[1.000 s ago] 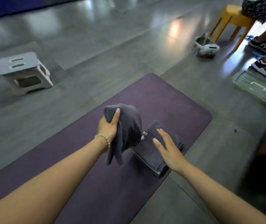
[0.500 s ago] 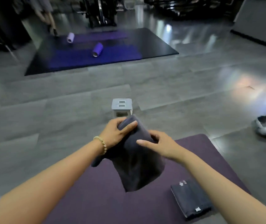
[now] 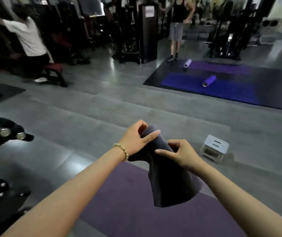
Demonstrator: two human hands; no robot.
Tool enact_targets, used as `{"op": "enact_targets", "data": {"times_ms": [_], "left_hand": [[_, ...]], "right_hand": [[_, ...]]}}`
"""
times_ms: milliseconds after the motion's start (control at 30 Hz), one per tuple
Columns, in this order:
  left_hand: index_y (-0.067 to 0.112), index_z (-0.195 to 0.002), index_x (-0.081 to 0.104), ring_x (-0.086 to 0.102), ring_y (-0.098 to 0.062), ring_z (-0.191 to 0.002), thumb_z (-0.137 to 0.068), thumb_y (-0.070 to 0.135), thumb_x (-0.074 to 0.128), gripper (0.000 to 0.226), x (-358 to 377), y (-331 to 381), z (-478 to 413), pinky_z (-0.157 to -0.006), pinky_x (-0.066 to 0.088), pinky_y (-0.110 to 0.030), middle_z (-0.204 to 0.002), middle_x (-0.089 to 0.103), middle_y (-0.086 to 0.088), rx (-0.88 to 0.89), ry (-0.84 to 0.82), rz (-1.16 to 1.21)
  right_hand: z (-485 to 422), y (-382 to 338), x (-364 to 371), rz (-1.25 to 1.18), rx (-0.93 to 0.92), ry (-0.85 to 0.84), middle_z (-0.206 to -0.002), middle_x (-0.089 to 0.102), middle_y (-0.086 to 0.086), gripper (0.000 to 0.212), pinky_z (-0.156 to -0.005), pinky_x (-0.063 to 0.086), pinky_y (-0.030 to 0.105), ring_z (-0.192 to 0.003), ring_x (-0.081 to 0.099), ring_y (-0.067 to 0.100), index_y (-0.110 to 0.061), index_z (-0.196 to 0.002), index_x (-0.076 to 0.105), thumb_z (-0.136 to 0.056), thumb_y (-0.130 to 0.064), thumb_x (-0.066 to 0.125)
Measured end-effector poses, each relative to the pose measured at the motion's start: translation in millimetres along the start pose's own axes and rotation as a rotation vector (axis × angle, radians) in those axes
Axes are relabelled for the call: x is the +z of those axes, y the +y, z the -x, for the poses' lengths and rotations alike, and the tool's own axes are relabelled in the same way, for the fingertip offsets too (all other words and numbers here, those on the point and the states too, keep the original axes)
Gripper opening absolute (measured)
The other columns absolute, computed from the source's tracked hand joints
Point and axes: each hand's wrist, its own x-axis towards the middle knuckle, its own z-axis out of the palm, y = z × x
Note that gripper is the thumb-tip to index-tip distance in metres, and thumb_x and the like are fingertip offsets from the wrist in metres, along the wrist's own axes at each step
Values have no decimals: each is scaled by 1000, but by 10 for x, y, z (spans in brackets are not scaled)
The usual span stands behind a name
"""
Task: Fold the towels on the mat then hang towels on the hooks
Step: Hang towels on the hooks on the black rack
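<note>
At this moment both hands were clamped on the dark grey towel: the left hand, a bead bracelet at its wrist, gripped the bunched top with curled fingers and the thumb laid across the cloth, while the right hand pinched a fold just below and beside it. The towel hung in the air from those 2 grips, its loose lower end dangling over the near part of the purple mat without touching it. 1 second before, only the left hand had held it, and the right hand had hovered flat and open over a second, already folded towel lying on the mat; half a second later the right hand had arrived on the hanging cloth. The view had also lifted and swung, so the folded towel had dropped out of frame and the small grey step stool now sat on the floor to the right of the hands. Farther off lay a blue mat with 2 foam rollers, and a black machine part showed at the left edge. No hooks could be seen. My reading was that 1 towel was done and left behind, and that this one, still bunched rather than squared, either needed spreading out for folding or was being carried towards the hooks; which of the 2 could not be told.
</note>
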Motion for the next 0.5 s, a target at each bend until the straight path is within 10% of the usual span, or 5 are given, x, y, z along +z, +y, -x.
{"op": "enact_targets", "data": {"times_ms": [233, 500], "left_hand": [[15, -82, 68, 59, -6, -68, -76, 60, 65, 46, -1077, -271, 1084, -58, 42, -18, -71, 64, 6, -542, 138, 28], [15, -85, 62, 60, -11, -82, -80, 43, 70, 30, -1856, -585, 2787, -77, 45, -26, -82, 64, 1, -584, 548, 21]], "right_hand": [[-161, -639, 1170, -14, -226, -276, -46, 44, -14, 31, -48, 27, 15, -47, 36, 1, -22, -58, 56, -76, -29, 79], [411, -1359, 2608, -179, -397, -650, -49, 47, -18, 33, -51, 31, 12, -50, 40, -4, -23, -58, 52, -77, -20, 78]]}}
